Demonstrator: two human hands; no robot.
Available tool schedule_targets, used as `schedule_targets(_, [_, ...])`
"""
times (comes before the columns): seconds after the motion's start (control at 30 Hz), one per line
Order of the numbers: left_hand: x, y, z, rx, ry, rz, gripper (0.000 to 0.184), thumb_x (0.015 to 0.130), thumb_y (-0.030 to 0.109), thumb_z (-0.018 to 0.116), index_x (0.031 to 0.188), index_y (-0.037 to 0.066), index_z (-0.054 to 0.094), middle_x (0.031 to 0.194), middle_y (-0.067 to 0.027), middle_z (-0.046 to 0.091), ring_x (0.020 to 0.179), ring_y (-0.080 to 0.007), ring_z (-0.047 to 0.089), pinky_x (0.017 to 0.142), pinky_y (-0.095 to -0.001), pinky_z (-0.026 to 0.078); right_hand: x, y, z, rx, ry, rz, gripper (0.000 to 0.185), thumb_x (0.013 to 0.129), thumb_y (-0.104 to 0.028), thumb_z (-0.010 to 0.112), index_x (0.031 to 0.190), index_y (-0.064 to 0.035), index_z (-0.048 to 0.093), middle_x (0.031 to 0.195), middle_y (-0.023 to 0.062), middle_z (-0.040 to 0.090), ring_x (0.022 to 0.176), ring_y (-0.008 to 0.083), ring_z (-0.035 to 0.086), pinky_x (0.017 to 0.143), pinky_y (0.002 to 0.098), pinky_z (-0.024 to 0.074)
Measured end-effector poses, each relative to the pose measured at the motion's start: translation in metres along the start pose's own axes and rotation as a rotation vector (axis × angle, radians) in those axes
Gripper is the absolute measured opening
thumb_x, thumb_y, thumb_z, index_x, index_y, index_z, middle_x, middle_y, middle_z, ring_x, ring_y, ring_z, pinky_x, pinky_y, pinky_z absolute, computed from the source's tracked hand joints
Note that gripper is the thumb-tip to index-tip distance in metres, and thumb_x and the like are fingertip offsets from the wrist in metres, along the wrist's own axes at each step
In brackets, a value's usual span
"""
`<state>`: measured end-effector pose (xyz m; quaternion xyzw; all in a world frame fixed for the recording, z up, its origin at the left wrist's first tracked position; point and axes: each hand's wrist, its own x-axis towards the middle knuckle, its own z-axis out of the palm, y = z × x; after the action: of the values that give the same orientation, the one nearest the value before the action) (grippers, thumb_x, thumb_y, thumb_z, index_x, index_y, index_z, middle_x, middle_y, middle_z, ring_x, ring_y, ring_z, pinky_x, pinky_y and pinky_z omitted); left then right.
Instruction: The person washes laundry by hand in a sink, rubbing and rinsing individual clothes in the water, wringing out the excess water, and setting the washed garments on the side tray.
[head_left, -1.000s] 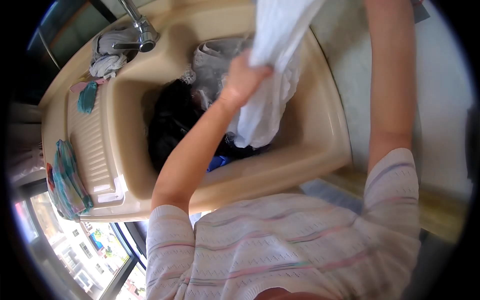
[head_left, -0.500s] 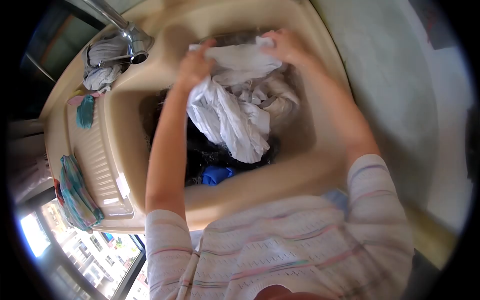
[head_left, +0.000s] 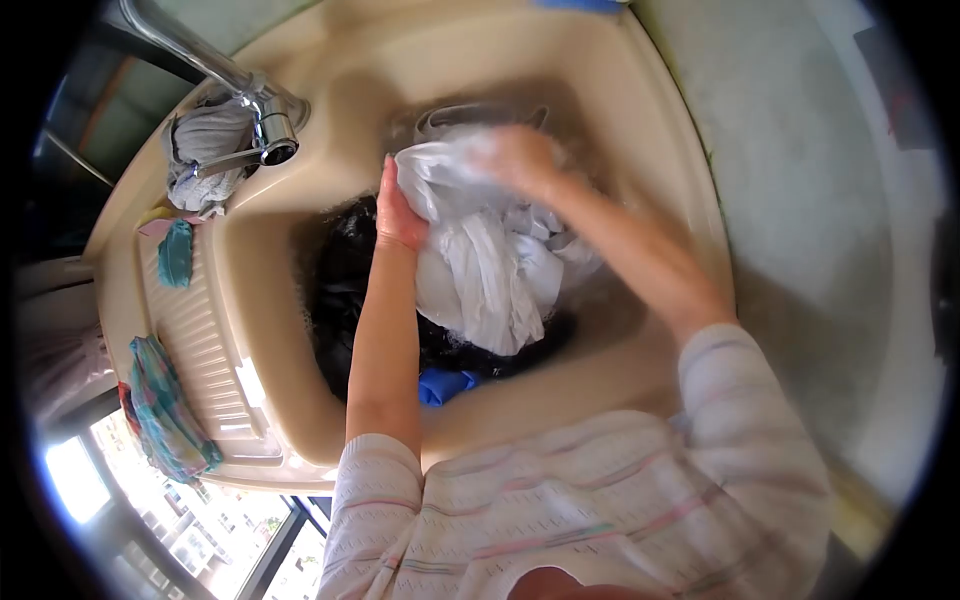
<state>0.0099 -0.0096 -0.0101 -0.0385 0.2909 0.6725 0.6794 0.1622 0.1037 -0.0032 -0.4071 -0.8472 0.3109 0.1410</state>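
Left to right, we count one patterned teal cloth point(head_left: 172, 415) and one small teal piece point(head_left: 175, 253) on the ridged drainboard point(head_left: 200, 350), then one grey bundle point(head_left: 212, 145), partly hidden by the single tap point(head_left: 268, 125). In the one sink point(head_left: 265, 330) we log dark fabric point(head_left: 345, 270), pieces uncountable, mostly covered. The left hand point(head_left: 402, 215) lies against the white cloth point(head_left: 485, 285) in the basin; its fingers are partly hidden, closure undetermined. One blue item point(head_left: 445, 387) sits below. The right hand point(head_left: 522, 160) appears to touch the white cloth; blurred, grip undetermined. Top edge: one blue object point(head_left: 580, 4), cut off.
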Motion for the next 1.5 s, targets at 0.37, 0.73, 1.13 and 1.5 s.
schedule_targets(0.37, [0.000,-0.057,-0.021,0.130,0.319,-0.073,0.037,0.087,0.027,0.034,0.111,0.005,0.050,0.105,-0.0122,0.057,0.096,-0.0272,0.057,0.084,-0.0432,0.047,-0.002,-0.013,0.066,0.082,0.016,0.107,0.022,0.078,-0.034,0.053,0.077,-0.0142,0.061,0.079,0.0108,0.062,0.074,0.0280,0.061,0.062,0.0392,0.0458])
schedule_targets(0.73, [-0.030,0.000,0.039,0.776,0.375,0.011,0.056,0.083,0.040,0.055,0.120,-0.001,0.046,0.118,-0.0127,0.052,0.107,-0.0235,0.050,0.088,-0.0378,0.041,0.029,0.003,-0.011,-0.179,-0.063,0.149,0.058,0.079,-0.060,0.045,0.088,-0.0048,0.060,0.094,0.0182,0.061,0.086,0.0314,0.059,0.069,0.0426,0.0460])
schedule_targets(1.13, [0.037,-0.045,-0.034,1.631,0.014,0.199,0.054,0.073,0.022,0.063,0.120,0.002,0.047,0.096,-0.0149,0.060,0.091,-0.0311,0.057,0.083,-0.0373,0.044,0.002,0.064,0.019,-0.601,-0.006,-0.117,0.039,0.080,-0.042,0.054,0.102,-0.0108,0.062,0.097,0.0148,0.061,0.088,0.0318,0.059,0.074,0.0432,0.0479])
schedule_targets(1.5, [0.030,-0.072,-0.100,-0.034,-0.046,0.023,0.036,0.086,0.026,0.046,0.113,0.002,0.051,0.101,-0.0129,0.058,0.089,-0.0231,0.057,0.081,-0.0334,0.047,-0.034,-0.047,0.060,0.201,-0.019,-0.102,0.022,0.073,-0.033,0.058,0.080,-0.0139,0.063,0.082,0.0090,0.062,0.086,0.0293,0.058,0.072,0.0408,0.0463])
